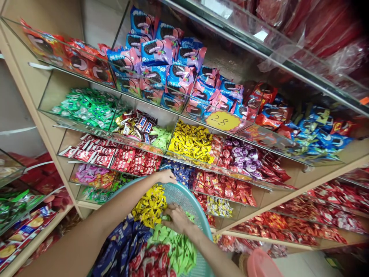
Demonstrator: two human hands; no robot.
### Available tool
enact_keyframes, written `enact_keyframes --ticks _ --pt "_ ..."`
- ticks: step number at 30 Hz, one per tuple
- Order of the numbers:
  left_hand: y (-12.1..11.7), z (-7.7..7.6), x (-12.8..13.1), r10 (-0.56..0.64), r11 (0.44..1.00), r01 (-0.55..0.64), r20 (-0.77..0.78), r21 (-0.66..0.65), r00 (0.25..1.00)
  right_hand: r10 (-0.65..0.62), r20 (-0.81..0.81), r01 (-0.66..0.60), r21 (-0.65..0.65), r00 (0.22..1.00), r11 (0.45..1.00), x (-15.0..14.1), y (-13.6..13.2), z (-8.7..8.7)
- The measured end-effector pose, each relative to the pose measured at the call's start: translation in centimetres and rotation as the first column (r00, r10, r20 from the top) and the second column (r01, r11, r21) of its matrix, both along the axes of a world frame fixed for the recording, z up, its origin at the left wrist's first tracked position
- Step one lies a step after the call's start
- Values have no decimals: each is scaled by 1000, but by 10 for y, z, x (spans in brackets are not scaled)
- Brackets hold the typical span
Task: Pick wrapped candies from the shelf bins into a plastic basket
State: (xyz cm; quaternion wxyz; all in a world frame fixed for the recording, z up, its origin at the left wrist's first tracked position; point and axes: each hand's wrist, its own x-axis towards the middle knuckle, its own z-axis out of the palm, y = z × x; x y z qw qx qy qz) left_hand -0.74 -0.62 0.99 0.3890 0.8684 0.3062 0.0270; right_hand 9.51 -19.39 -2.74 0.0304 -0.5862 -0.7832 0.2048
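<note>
- Shop shelving of pale tan wood (pixel 47 142), tiered, filled with wrapped goods: blue-and-pink biscuit packets (pixel 157 52) above, shiny green-wrapped sweets (pixel 86 107) at left, a heap of small yellow sweets (pixel 191 142) at centre.
- Yellow scalloped price tag (pixel 223 121), marked 28, on the upper shelf front.
- Round teal perforated plastic basket (pixel 201 209), before the lower shelves; contents in groups: yellow-wrapped sweets (pixel 148 204) at the far side, navy-blue packets (pixel 119 246) at left, red-wrapped sweets (pixel 151 261) at the near side, light-green sweets (pixel 175 246) at right.
- Left hand (pixel 166 176): at the basket's far rim, beside navy packets on the shelf; fingers curled, grip contents hidden, cannot tell whether it clasps the rim.
- Right hand (pixel 176 217): inside the basket, between yellow and light-green groups; grip loose, fingers apart, no packet seen held.
- Step in hand, as judged: handling sweets within the basket.
- Next move, as judged: calls for light fingers, keeping neighbouring groups unmixed.
</note>
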Motion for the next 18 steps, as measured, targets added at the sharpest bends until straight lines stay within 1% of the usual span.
enact_keyframes --ticks 4,7,11,15,18 --pt "0 1 0 2 1000 -2 1 -7 1000 7 -40 -7 -9 999 1000 3 -2 4" --pt "-1 2 0 -3 1000 4 2 -10 1000 2 -28 -3 -10 1000 1000 2 -3 3" --pt "-1 3 0 1 1000 -1 9 -14 1000 2 5 -2 0 1000 1000 -2 -1 -2" --pt "-1 1 0 0 1000 1 30 -10 1000 32 38 -33 28 999 999 -4 -1 -8" --pt "-1 1 0 9 1000 -9 33 -18 999 49 45 -51 43 998 998 -4 -3 -9"
